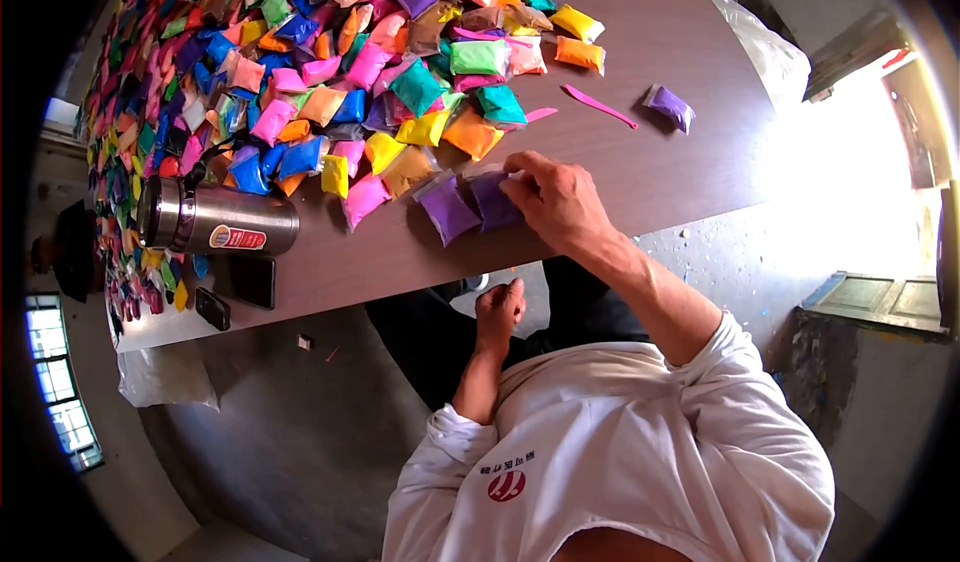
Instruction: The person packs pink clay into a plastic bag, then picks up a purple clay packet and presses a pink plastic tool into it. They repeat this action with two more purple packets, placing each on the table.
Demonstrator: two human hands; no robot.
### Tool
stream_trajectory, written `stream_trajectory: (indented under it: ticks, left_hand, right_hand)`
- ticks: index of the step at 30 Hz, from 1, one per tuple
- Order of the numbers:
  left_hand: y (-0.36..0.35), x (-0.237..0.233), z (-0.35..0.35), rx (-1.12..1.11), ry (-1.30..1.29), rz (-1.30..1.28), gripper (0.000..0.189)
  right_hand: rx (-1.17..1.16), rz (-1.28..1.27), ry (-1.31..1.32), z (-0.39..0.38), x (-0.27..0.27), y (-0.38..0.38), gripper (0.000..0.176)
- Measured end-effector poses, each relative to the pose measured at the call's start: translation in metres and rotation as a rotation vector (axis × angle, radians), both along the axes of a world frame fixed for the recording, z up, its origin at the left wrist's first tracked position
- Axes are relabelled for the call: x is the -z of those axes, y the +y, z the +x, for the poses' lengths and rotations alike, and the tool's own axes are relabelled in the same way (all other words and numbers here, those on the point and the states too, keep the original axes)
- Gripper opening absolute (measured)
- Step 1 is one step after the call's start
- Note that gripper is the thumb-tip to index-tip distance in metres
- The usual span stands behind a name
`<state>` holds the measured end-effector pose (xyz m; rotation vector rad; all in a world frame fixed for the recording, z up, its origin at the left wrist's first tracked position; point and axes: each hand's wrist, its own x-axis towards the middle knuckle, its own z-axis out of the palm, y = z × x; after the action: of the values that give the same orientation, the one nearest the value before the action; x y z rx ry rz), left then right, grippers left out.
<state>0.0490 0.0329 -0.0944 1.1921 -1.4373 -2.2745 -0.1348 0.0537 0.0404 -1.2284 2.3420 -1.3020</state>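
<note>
My right hand (556, 200) is over the table's near edge, its thumb and fingers closed on the right side of a small purple packet (491, 200). Part of that packet is hidden by the fingers. Just left of it, a second purple packet (447, 209) lies flat on the table. My left hand (500, 307) is below the table edge, above my lap, with its fingers curled in; whatever they might hold is hidden. A third purple packet (669, 109) lies apart at the right, near a pink plastic stick (599, 106).
A large pile of colourful packets (290, 92) covers the left and back of the table (620, 177). A steel flask (225, 216) lies at the pile's near side, with a phone (246, 281) and a small black object (212, 308) by the front edge.
</note>
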Motion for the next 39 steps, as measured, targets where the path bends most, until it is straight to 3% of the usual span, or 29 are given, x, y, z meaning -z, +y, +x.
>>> stream_trajectory:
  ticks: [5, 7, 12, 16, 28, 33, 39]
  left_hand:
    - [-0.002, 0.011, 0.002, -0.003, 0.005, 0.004, 0.042]
    - [-0.002, 0.010, 0.001, 0.008, 0.002, -0.011, 0.043]
    - [-0.003, -0.013, -0.011, -0.001, -0.143, -0.047, 0.043]
    - [-0.005, -0.011, -0.012, -0.009, -0.114, -0.064, 0.042]
    - [-0.012, -0.007, -0.011, -0.005, -0.078, -0.073, 0.040]
    - [-0.011, -0.006, -0.007, -0.005, -0.080, -0.073, 0.039]
    - [-0.012, -0.005, -0.010, -0.001, -0.077, -0.085, 0.038]
  right_hand:
    - [0.005, -0.115, 0.133, 0.012, 0.000, 0.021, 0.017]
    - [-0.095, -0.097, 0.133, 0.029, -0.003, 0.027, 0.019]
    - [-0.219, 0.022, 0.213, 0.054, -0.002, 0.018, 0.052]
    - [-0.248, 0.178, 0.211, 0.061, -0.005, 0.009, 0.055]
    - [-0.242, 0.048, 0.247, 0.068, -0.007, 0.004, 0.048]
    - [-0.154, -0.042, 0.464, 0.061, -0.019, -0.007, 0.045]
    - [-0.203, -0.001, 0.511, 0.066, -0.003, -0.018, 0.044]
